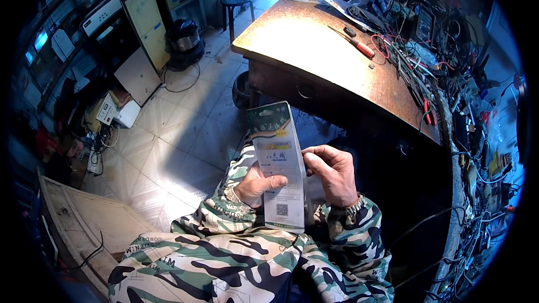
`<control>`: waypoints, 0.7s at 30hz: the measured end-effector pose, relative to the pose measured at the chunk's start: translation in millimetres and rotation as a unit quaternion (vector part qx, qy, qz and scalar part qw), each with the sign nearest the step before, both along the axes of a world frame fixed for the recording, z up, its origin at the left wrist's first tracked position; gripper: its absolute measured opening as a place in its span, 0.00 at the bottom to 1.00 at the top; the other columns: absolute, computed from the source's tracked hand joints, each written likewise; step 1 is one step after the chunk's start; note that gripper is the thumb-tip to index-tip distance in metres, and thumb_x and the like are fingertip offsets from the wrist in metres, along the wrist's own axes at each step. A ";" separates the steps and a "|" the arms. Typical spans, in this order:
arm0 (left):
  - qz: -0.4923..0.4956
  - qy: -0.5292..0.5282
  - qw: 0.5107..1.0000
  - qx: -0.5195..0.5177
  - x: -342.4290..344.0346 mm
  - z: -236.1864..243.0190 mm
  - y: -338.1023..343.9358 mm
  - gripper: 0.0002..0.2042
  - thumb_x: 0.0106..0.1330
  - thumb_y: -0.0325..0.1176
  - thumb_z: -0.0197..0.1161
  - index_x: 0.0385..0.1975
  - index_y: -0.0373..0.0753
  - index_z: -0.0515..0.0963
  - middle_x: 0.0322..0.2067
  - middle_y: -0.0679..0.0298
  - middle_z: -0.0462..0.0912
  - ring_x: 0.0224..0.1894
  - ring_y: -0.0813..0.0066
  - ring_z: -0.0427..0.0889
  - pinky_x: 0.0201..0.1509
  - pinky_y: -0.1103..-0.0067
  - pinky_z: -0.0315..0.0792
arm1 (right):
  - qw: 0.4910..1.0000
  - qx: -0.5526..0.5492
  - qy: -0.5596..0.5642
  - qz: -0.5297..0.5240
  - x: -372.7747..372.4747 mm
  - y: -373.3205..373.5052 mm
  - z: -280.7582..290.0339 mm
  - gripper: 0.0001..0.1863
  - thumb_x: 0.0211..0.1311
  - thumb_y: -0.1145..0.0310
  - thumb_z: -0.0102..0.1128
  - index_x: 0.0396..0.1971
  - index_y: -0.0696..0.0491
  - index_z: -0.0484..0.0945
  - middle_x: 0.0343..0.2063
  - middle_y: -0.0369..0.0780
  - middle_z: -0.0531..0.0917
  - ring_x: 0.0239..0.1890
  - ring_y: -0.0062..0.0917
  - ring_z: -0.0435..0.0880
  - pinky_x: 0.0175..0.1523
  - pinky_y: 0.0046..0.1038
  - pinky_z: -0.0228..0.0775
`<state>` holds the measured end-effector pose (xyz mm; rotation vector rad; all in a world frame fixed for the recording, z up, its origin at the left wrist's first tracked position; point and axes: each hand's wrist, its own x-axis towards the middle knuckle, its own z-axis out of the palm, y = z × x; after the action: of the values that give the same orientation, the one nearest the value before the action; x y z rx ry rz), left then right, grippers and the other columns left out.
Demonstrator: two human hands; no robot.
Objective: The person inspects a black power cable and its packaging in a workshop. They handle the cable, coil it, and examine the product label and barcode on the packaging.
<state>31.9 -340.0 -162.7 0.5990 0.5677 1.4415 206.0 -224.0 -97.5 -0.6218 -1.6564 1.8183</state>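
Observation:
A tall, narrow retail package stands nearly upright over my lap, its printed card face toward me and a hang hole in its dark green top. My left hand is closed on its left side, the thumb lying across the card and the other fingers hidden behind. At the package's right edge, my right hand has its thumb and index finger pinched together. The edge seems to lie between or right beside those fingertips. What the package contains is hidden by the card.
Ahead and right, a wooden desk holds a red-handled screwdriver and red-handled pliers. Tangled cables and parts crowd its right side. Beyond its left corner stands a dark stool. A wooden panel lies at lower left.

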 end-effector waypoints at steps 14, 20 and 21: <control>-0.009 0.140 0.989 0.045 2.9 -4.5 2.6 0.30 0.65 0.29 0.72 0.66 0.33 0.67 0.56 0.57 0.81 0.58 0.68 0.80 0.64 0.69 0.75 | 0.997 0.024 0.031 -0.064 -15.6 -15.3 8.6 0.22 0.64 0.73 0.71 0.54 0.66 0.77 0.44 0.44 0.87 0.46 0.23 0.85 0.55 0.27 0.78; 0.038 0.206 0.978 0.005 9.6 27.1 -0.5 0.28 0.68 0.38 0.70 0.63 0.31 0.71 0.53 0.58 0.82 0.54 0.72 0.80 0.60 0.73 0.75 | 0.996 -0.017 0.051 -0.077 -14.2 -14.5 -11.2 0.18 0.66 0.73 0.69 0.52 0.66 0.79 0.43 0.44 0.88 0.43 0.21 0.86 0.51 0.24 0.80; 0.031 0.155 0.987 -0.018 7.4 28.7 0.8 0.27 0.70 0.40 0.68 0.62 0.31 0.72 0.52 0.58 0.82 0.53 0.73 0.81 0.58 0.74 0.75 | 0.996 -0.014 0.049 -0.079 -14.5 -15.2 -15.8 0.18 0.66 0.73 0.69 0.52 0.66 0.79 0.43 0.44 0.88 0.43 0.21 0.86 0.51 0.24 0.80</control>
<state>39.4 -339.2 -134.0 0.7892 0.8629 1.4015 191.5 -239.2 -113.3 -0.6463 -1.4762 1.7332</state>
